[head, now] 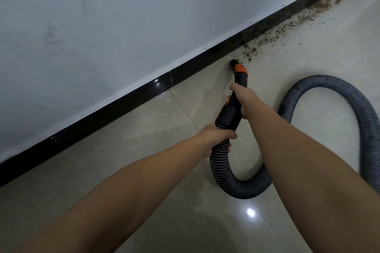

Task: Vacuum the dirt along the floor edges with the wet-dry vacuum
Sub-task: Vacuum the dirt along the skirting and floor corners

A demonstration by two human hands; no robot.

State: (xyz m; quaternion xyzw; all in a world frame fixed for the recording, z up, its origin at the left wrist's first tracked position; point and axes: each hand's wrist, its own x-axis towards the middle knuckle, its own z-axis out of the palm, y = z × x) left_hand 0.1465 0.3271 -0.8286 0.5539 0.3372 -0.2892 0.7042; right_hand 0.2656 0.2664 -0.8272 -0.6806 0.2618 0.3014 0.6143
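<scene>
A black vacuum nozzle (236, 72) with an orange collar points at the floor close to the black skirting (123, 100). My right hand (243, 98) grips the black handle tube just behind the collar. My left hand (216, 137) grips the ribbed grey hose (230, 176) where it joins the black cuff. Brown dirt (287, 31) lies along the wall edge, starting right beside the nozzle mouth and running away to the upper right. The vacuum body is out of view.
The hose loops over the beige tiled floor (144, 150) to the right and leaves the frame at the right edge. A white wall (102, 26) rises above the skirting. The floor strip left of the nozzle shows no dirt.
</scene>
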